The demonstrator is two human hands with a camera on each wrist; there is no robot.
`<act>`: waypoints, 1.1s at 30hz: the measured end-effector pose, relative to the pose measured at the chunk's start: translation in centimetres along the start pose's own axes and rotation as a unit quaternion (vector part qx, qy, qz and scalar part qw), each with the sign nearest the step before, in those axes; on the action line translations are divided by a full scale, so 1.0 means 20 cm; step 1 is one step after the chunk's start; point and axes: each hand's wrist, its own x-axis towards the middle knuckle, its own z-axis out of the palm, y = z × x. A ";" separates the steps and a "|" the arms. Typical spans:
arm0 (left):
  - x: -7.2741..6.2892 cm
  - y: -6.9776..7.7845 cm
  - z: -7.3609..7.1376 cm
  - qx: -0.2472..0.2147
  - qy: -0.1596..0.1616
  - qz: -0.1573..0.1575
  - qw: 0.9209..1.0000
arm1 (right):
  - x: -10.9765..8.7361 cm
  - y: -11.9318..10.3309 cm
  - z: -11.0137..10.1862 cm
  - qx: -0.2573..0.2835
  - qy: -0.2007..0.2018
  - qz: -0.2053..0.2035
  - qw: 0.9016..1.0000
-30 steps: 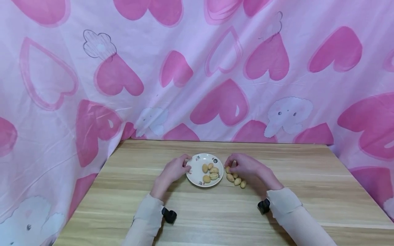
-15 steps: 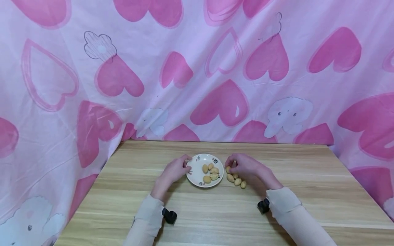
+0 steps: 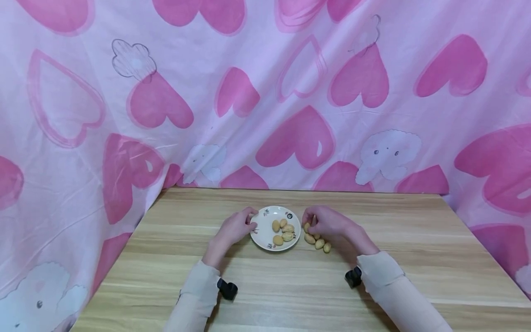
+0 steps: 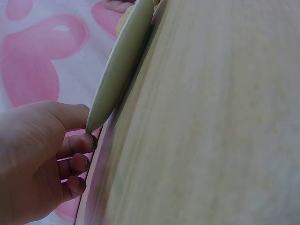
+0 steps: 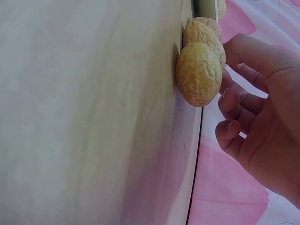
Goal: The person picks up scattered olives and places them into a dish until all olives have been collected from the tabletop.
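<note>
A white plate (image 3: 262, 237) with small printed marks sits on the table and holds several wrinkled tan walnuts (image 3: 288, 236). My left hand (image 3: 233, 227) pinches its left rim between thumb and fingers; the pale underside of the plate (image 4: 119, 70) shows in the left wrist view. Beside the plate's right edge my right hand (image 3: 329, 221) reaches over a small group of walnuts (image 3: 319, 244) on the wood. Its thumb and index finger close around one walnut (image 3: 307, 228), partly hidden by the fingers. In the right wrist view, the nearest walnut (image 5: 199, 74) screens the fingertips.
The light wooden table (image 3: 274, 295) extends around both arms. A pink and white heart-patterned cloth (image 3: 232, 138) hangs behind it and along its left side. Black wrist cameras (image 3: 227, 289) sit at both sleeves.
</note>
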 end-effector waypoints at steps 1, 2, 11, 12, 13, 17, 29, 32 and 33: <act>0.00 0.00 0.00 0.001 0.000 0.000 1.000 | 0.00 0.00 0.00 0.000 0.001 -0.002 1.000; 0.00 0.00 0.00 0.001 0.001 0.001 1.000 | 0.00 0.00 0.00 0.001 0.003 -0.003 1.000; -0.01 0.00 0.00 0.002 -0.001 0.002 1.000 | -0.01 -0.01 0.00 0.000 0.017 0.014 1.000; -0.01 0.00 0.00 0.002 -0.001 0.002 1.000 | -0.01 -0.02 0.00 -0.001 0.020 0.018 1.000; 0.00 0.01 0.00 0.002 -0.002 0.002 1.000 | -0.01 -0.03 -0.01 -0.002 0.025 0.019 1.000; 0.00 0.01 0.00 0.000 0.001 0.001 1.000 | -0.01 -0.06 -0.02 -0.009 0.036 0.012 0.999; 0.00 0.01 0.00 0.006 0.006 0.003 1.000 | 0.01 -0.17 -0.03 -0.041 0.049 -0.064 0.996; 0.00 0.01 0.00 0.008 0.005 0.004 1.000 | 0.02 -0.20 -0.03 -0.044 0.050 -0.071 0.995; 0.00 0.01 0.00 0.007 0.004 0.004 1.000 | 0.02 -0.20 -0.03 -0.044 0.049 -0.074 0.995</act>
